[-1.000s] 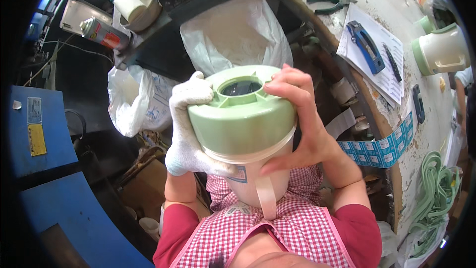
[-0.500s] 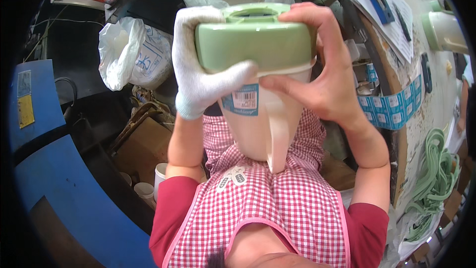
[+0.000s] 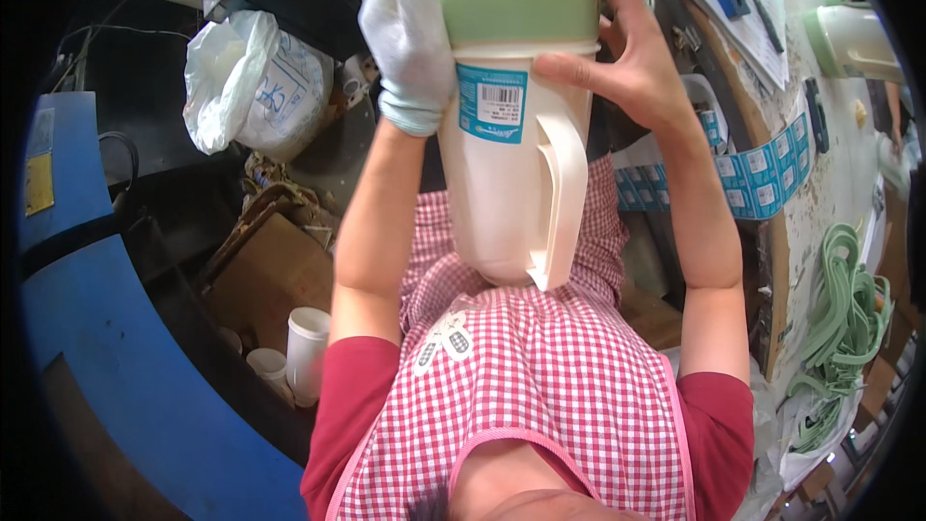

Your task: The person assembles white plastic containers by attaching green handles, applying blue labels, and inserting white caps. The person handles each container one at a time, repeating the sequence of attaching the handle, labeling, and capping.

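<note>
A cream plastic pitcher (image 3: 492, 203) with a green lid (image 3: 521, 12) is held between my two hands over my lap. Its lid points away from me, and the base rests near my apron. The handle (image 3: 564, 183) faces me, slightly right of a blue barcode label (image 3: 493, 101). My left hand (image 3: 410, 29), in a white glove, presses along the left side of the lid, its fingertips partly hidden. My bare right hand (image 3: 637, 53) grips the right side, thumb just under the lid's rim and fingers over the far edge.
To the right, a worn workbench (image 3: 820, 183) carries a strip of blue labels (image 3: 762, 178), papers (image 3: 748, 39), another pitcher (image 3: 858, 39) and green straps (image 3: 839, 318). On the left are a lined bucket (image 3: 280, 96), white cups (image 3: 307, 352), a cardboard box (image 3: 275, 270) and a blue machine panel (image 3: 125, 357).
The pitcher has tilted, showing more of its body and handle and less of the lid's top. My left hand has turned from wrapping the lid to lying along its side.
</note>
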`<state>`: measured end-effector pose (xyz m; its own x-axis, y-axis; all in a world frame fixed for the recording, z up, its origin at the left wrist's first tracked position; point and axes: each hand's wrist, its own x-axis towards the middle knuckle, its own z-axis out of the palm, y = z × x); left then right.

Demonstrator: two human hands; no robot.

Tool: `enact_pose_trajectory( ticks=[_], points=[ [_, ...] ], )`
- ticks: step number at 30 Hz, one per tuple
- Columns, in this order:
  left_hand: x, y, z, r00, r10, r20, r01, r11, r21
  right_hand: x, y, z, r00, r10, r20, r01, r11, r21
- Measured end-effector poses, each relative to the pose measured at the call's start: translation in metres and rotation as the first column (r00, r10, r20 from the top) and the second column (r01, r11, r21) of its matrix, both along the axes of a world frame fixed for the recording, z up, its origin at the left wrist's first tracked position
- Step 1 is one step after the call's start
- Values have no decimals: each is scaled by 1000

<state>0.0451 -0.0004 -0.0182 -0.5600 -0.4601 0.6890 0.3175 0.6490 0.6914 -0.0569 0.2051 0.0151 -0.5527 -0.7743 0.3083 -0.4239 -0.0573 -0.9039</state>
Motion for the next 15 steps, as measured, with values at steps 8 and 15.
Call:
enact_pose_trajectory(
  ticks=[8,15],
  points=[
    [13,17,-6,964,-263,49,238,927,289,-41,28,-30,973,-226,-42,222,971,-92],
    [85,111,0,826,-319,465,554,612,-565,-53,178,29,660,-560,-500,697,705,131]
  ],
)
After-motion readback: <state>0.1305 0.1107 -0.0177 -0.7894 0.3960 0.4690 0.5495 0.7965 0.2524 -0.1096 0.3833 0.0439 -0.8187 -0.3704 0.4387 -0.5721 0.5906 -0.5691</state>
